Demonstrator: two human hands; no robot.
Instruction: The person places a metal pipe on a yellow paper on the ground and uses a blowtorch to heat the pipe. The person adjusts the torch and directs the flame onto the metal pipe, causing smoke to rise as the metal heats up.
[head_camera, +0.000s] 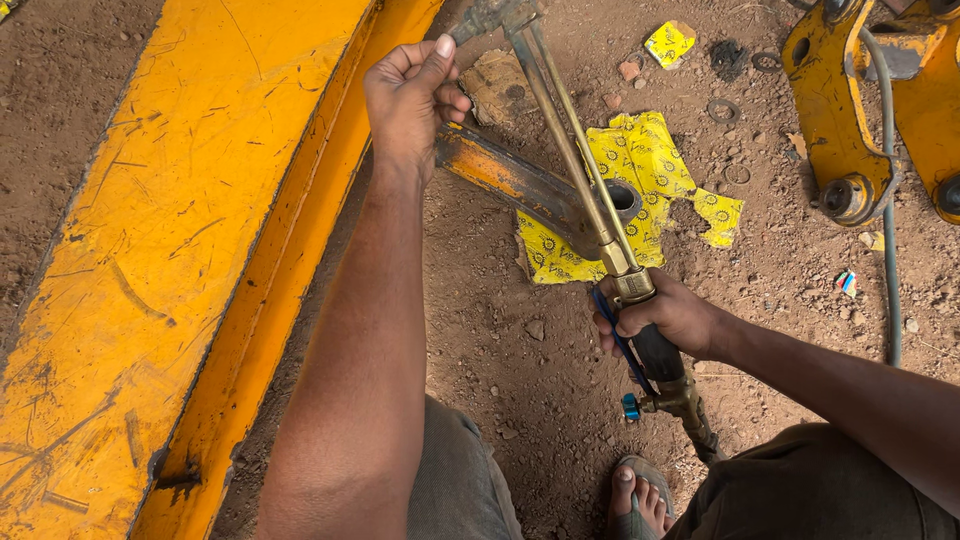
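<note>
Fig. Person crouched on bare dirt ground (500, 350), holding a brass cutting torch (575, 150) w/ both hands. Right hand (665, 315): fingers clamped round the black handle just below the brass collar. Left hand (412, 92): fingers curled shut near the torch head (490, 15) at top of frame; thumb up, touching the head or just beside it, exact contact can't be told. Torch runs diagonally from lower right, where a blue valve knob (630, 405) sits near the hose end, up to the head, passing over a rusty yellow steel bar (510, 180) w/ a round bore (622, 198). Bar lies on a torn yellow patterned wrapper (655, 165). Large yellow painted beam (170, 270) at left; yellow machine bracket (850, 120) w/ grey hose (890, 250) at right; loose rings (722, 108) scattered on the dirt.

Risks, as judged from here:
- Bare left hand is v. close to the head; if the torch is lit or hot, a burn is likely. No flame visible.
- Foot in an open sandal (640, 495) sits right under the valve end; sparks or slag could land on bare toes.
- Paper wrapper beneath the bar could catch fire.
- Grey hose on the ground lies near the work; hot scrap could damage it.
- No gloves on either hand.
</note>
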